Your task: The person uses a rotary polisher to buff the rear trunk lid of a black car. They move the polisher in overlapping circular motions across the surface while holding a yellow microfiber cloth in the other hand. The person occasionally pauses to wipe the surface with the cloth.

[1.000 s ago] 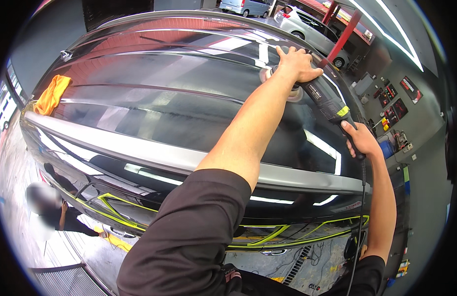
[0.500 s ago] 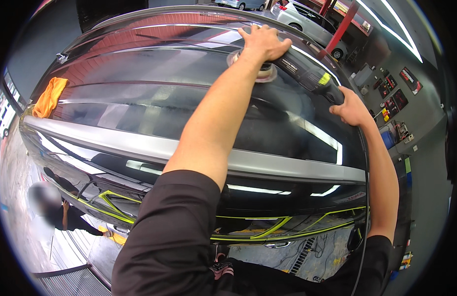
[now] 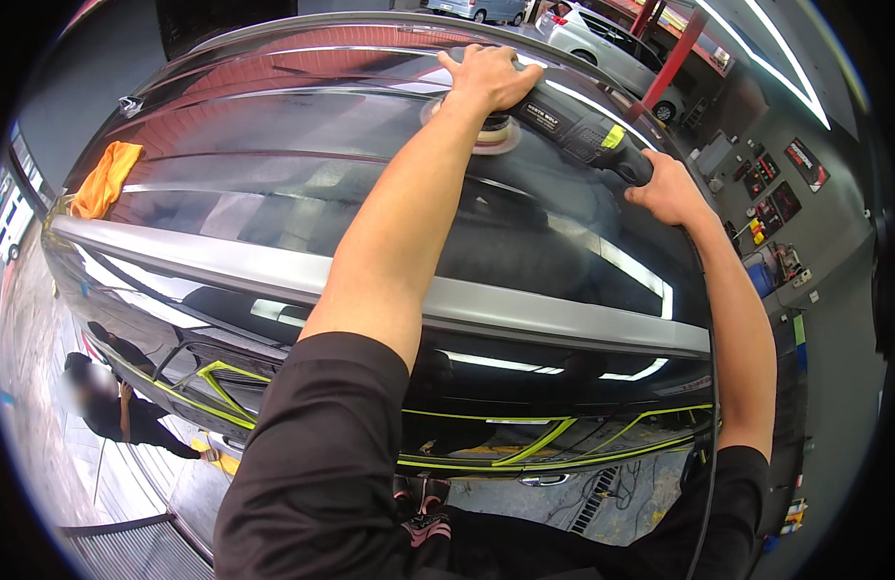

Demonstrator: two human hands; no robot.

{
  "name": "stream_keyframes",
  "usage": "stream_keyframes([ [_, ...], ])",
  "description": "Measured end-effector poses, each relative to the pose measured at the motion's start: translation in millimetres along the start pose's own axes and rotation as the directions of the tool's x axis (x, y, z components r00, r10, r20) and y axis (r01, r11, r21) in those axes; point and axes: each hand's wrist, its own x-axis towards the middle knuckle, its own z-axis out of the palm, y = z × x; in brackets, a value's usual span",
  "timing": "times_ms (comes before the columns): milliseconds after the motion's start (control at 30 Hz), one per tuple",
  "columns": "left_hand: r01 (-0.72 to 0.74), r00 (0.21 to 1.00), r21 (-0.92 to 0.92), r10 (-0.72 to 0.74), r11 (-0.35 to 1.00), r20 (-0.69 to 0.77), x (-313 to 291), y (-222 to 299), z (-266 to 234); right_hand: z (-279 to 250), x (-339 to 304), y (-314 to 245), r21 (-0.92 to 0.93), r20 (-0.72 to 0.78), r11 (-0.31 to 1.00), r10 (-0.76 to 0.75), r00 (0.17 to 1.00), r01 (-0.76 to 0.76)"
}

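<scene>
A black car polisher (image 3: 571,132) lies across the far part of a glossy black car roof (image 3: 554,222). Its round, pale-rimmed pad (image 3: 496,141) rests on the paint. My left hand (image 3: 493,77) is closed over the polisher's front end, above the pad, and partly hides it. At the rear handle, my right hand (image 3: 674,188) is wrapped round the grip. A dark power cord (image 3: 713,387) runs down beside my right forearm. Hazy smears show on the roof to the left of the pad.
An orange cloth (image 3: 107,178) lies at the roof's left end. A silver roof rail (image 3: 525,307) runs along the near side. Another person in dark clothes (image 3: 129,418) stands at lower left. Tools hang on the grey wall (image 3: 824,232) at right. A silver car (image 3: 612,58) is parked behind.
Both hands and the polisher have shifted a little to the left over the roof. My grip on the polisher looks the same.
</scene>
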Motion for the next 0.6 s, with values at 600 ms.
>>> stream_keyframes([
  [600,-0.107,0.993,-0.051,0.103,0.993,-0.062,-0.8,15.1,21.1,-2.8,-31.2,-5.9,0.081,0.025,0.982,0.167,0.986,-0.168],
])
